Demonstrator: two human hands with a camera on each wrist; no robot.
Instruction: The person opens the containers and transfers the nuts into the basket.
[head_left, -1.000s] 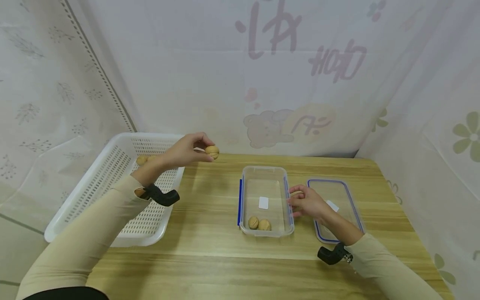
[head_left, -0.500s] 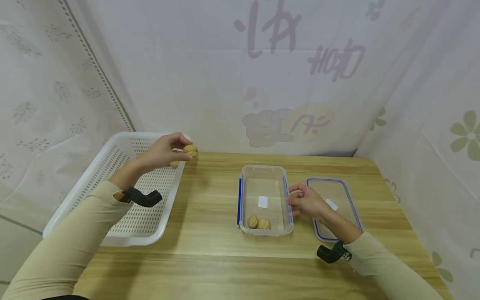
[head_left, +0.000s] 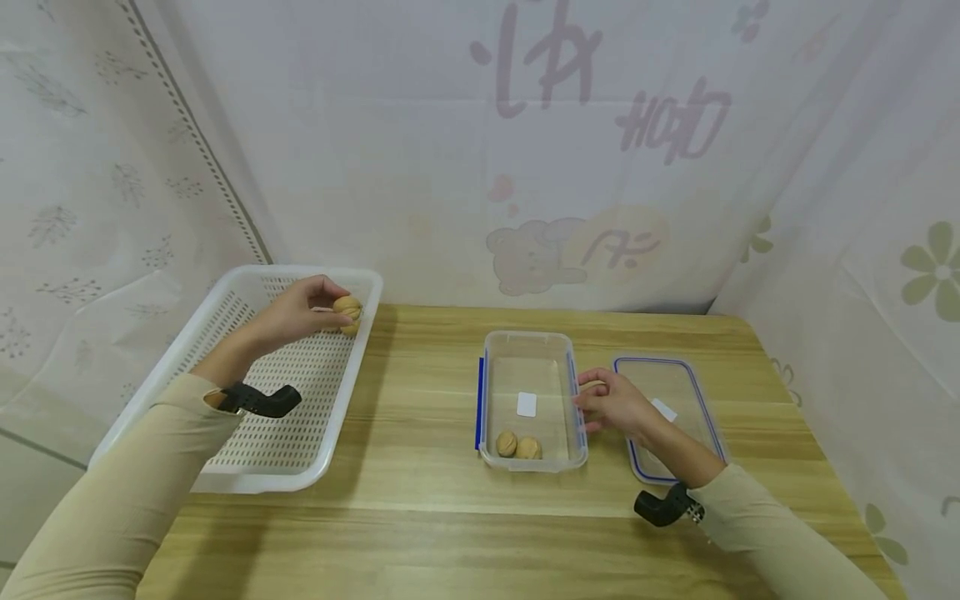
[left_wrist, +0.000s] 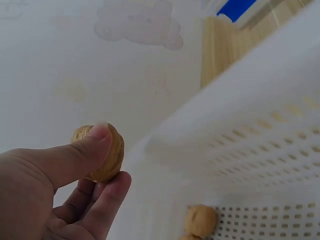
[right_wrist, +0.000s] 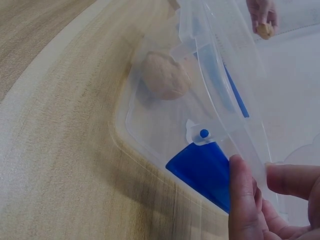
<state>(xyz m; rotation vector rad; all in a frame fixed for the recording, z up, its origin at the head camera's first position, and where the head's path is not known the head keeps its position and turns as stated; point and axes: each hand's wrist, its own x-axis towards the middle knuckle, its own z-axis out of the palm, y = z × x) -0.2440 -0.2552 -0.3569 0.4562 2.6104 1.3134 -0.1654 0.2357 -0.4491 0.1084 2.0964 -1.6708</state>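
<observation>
In the head view my left hand [head_left: 296, 315] pinches a walnut [left_wrist: 116, 155] between thumb and fingers, over the right back part of a white perforated basket [head_left: 347, 392]. Another walnut [left_wrist: 201, 220] lies in the basket below, mostly behind the held one in the head view. My right hand [head_left: 618, 406] holds the right wall of a clear plastic food container [head_left: 531, 337], thumb and fingers on either side of the rim by a blue latch [right_wrist: 200, 172]. Inside the container, two walnuts [head_left: 528, 448] rest at the near end, close together.
To the right of the container, a clear lid with a blue seal [head_left: 686, 442] lies on the wooden table [head_left: 420, 533], partly under my right forearm. Printed cloth [head_left: 420, 167] hangs behind the table and at both sides.
My left hand has moved left with the walnut, from above the table beyond the basket's edge to over the basket. My right hand and the container have stayed in place.
</observation>
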